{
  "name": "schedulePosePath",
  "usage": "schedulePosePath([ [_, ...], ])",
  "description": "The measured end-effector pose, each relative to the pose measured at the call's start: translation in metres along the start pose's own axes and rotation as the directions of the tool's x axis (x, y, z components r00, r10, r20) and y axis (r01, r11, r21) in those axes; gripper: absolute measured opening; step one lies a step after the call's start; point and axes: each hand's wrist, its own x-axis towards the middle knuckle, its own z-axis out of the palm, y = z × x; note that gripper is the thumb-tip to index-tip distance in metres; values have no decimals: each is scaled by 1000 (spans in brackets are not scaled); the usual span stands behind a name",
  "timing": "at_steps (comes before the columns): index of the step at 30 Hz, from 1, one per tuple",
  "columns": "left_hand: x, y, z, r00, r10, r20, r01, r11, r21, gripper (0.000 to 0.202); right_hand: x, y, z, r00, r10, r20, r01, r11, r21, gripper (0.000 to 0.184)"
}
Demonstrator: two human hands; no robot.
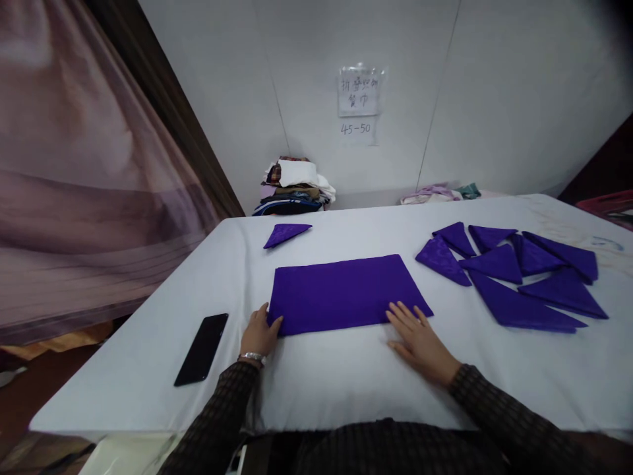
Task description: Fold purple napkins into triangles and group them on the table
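Note:
A purple cloth napkin (343,290), folded into a flat rectangle, lies in the middle of the white table (346,376). My left hand (258,333) is at its near left corner, thumb on the cloth and fingers curled at the edge, pinching that corner. My right hand (418,338) lies flat and open with fingers spread, its fingertips touching the napkin's near right edge. A bracelet sits on my left wrist.
Several purple napkins folded into triangles (519,277) are spread at the right. One more folded triangle (285,233) lies at the back left. A black phone (202,348) rests near the left edge. A pile of folded fabrics (294,188) stands behind the table under a paper sign (359,99).

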Motion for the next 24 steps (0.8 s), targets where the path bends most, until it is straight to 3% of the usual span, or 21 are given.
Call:
schedulePosePath([
  [6, 13, -1, -6, 971, -176, 164, 215, 940, -265, 62, 35, -43, 15, 978, -128, 165, 103, 983, 151, 58],
  [11, 8, 15, -26, 948, -152, 279, 294, 756, -585, 62, 65, -77, 23, 959, -162, 233, 96, 958, 272, 67],
  [17, 14, 48, -47, 961, -76, 265, 251, 642, -725, 71, 120, -132, 37, 981, -98, 168, 5, 875, 484, 86],
  [19, 17, 60, -51, 967, -46, 249, 222, 630, -744, 75, 137, -149, 45, 993, -16, 120, -61, 791, 609, 93],
  [21, 19, 72, -52, 974, -16, 227, 186, 628, -756, 76, 152, -160, 54, 992, 102, 76, -125, 652, 748, 95],
  [24, 20, 89, -53, 977, 42, 208, 132, 647, -751, 72, 166, -164, 60, 963, 265, 57, -144, 320, 936, 70],
])
